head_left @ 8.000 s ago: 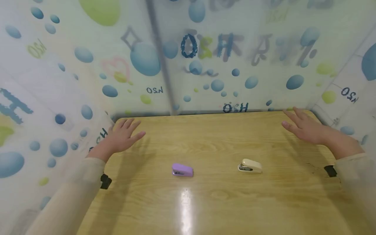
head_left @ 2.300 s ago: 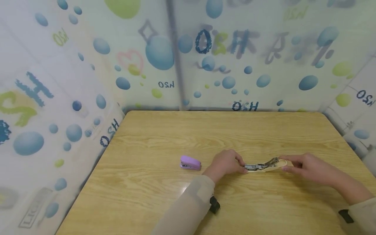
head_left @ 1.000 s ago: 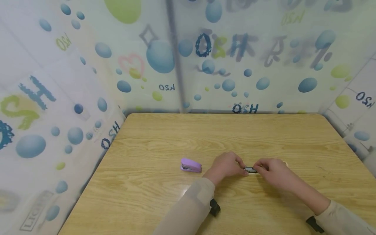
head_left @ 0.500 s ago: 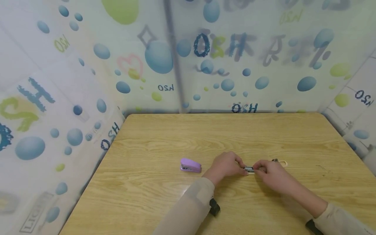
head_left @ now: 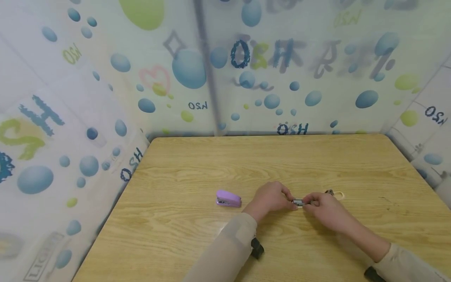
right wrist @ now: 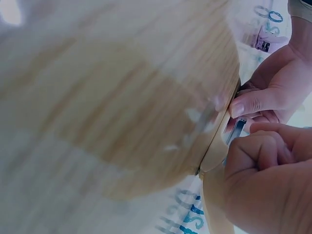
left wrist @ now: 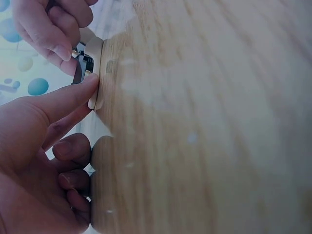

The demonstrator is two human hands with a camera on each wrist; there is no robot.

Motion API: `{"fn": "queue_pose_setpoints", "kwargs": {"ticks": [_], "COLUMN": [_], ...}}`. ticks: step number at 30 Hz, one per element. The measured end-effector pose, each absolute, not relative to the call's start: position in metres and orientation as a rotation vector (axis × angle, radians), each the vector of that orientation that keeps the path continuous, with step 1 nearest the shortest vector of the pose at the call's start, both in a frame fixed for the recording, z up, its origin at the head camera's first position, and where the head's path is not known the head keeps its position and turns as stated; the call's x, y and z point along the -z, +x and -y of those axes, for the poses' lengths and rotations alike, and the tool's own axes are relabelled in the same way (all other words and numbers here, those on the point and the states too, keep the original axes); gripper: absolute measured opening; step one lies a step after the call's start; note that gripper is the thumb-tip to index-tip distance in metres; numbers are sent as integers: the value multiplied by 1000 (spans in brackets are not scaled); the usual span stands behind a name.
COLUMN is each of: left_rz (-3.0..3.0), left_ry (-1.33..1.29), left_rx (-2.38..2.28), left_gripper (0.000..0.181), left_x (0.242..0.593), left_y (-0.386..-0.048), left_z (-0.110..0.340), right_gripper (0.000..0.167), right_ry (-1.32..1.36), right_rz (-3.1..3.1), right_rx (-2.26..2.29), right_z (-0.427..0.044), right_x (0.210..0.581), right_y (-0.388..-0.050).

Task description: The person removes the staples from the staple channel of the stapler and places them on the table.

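A cream stapler (head_left: 340, 194) lies folded open on the table, its metal magazine (head_left: 298, 202) facing up between the hands. My left hand (head_left: 270, 199) pinches the stapler's left end with thumb and fingers, close to the tabletop. Over the magazine my right hand (head_left: 325, 206) has its thumb and index finger pinched on the metal part; whatever small piece lies between these fingertips is hidden. In the left wrist view the cream base (left wrist: 97, 48) rests flat beside my left thumb. The right wrist view shows the magazine (right wrist: 237, 129) between both hands.
A purple stapler (head_left: 228, 199) stands on the wooden table (head_left: 197, 168), left of my left hand. A patterned wall covering (head_left: 267, 102) rises behind the table's back edge, and another stands along the left side. Small dark marks (head_left: 389, 201) show on the tabletop at right.
The cream stapler, first closed, has been folded open. Both hands came in from the table's sides to it. My right hand shifted from its right end to the magazine, lately slightly left.
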State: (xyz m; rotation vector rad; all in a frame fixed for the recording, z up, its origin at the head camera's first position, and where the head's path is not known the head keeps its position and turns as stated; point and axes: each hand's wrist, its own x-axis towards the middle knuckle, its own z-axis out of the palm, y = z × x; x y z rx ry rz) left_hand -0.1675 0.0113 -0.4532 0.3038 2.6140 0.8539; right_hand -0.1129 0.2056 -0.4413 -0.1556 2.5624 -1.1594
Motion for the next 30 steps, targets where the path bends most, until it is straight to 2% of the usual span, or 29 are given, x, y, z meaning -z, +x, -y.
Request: {"fn": "queue_pose_setpoints", "kwargs": {"ticks": [7, 30], "left_rz": [-2616, -2613], "left_ry": [316, 328], "left_rx": [-859, -867], "left_gripper": [15, 15], "left_x": [453, 453], "left_y": [-167, -167], "left_z": [-10, -8], "right_gripper": [37, 27], "right_ry": [-83, -81], "right_rz": [-2543, -2725], "right_rx": [1207, 1078], "right_z": [-203, -190], "right_x": [439, 437], "right_y": [-113, -112]}}
